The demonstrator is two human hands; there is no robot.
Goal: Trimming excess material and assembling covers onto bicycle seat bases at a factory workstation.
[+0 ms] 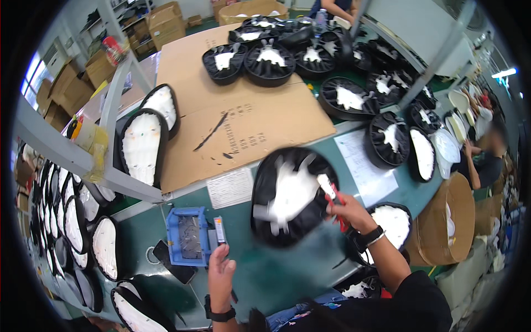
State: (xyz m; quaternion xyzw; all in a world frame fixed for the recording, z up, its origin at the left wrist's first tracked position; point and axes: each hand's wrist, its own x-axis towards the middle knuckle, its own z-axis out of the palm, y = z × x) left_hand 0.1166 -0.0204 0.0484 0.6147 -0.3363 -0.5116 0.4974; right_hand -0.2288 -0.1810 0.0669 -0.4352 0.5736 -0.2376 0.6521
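Note:
A black padded seat with gathered cover edges and a white backing (293,191) lies in the middle of the green table, slightly blurred. At its right edge is my right hand (354,213), closed around a red-handled tool (334,199) with a whitish end; its exact kind is unclear. The frame does not show whether that hand also touches the seat. My left hand (222,268) is raised with its fingers apart, holding nothing. Just beyond it stand a small white-and-orange box (220,229) and a blue bin (172,235) with grey metal strips, possibly staples.
Several black-and-white seats (271,61) cover the far side on a cardboard sheet (204,110). More padded pieces (105,246) stand at the left. A grey metal frame (105,171) crosses the left. Paper sheets (229,187) and a phone (174,263) lie on the table. Other people work farther off.

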